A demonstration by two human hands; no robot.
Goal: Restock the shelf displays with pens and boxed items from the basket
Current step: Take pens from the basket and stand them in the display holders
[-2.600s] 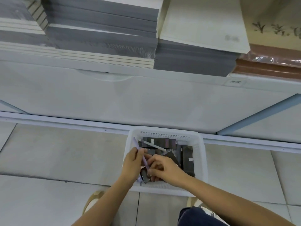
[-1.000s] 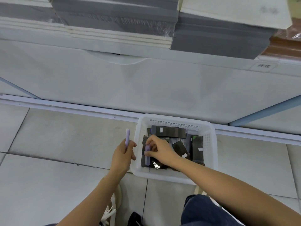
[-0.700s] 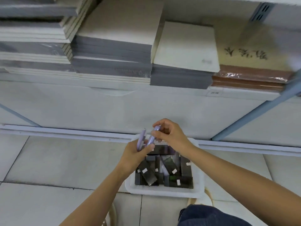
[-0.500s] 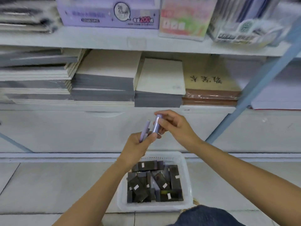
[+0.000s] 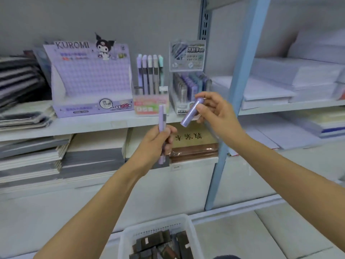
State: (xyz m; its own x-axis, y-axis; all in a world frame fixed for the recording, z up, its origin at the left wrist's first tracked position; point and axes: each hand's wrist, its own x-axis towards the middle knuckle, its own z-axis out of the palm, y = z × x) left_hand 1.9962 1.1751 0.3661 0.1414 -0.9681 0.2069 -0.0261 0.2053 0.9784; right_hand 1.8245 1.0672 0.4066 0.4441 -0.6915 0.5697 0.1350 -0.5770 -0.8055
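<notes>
My left hand [image 5: 155,142] grips an upright lilac pen [image 5: 161,120] in front of the shelf edge. My right hand [image 5: 216,111] pinches a second purple pen [image 5: 190,114], tilted, just right of the first. Behind them on the shelf stand a pen display [image 5: 149,79] with several pastel pens, a second display [image 5: 190,86] of boxed refills, and a purple Kuromi display box [image 5: 89,81]. The white basket [image 5: 127,238] sits on the floor at the bottom, with several dark boxed items [image 5: 158,245] inside.
Stacks of notebooks [image 5: 61,157] fill the lower shelf, and a brown-covered book pile [image 5: 196,144] lies behind my hands. A blue shelf upright [image 5: 227,128] stands right of my right hand. White paper stacks [image 5: 298,81] fill the right bay.
Both hands lifted out of the basket, each with a purple pen, and rose to the pen displays' shelf. The view tilted up from the floor to the shelves.
</notes>
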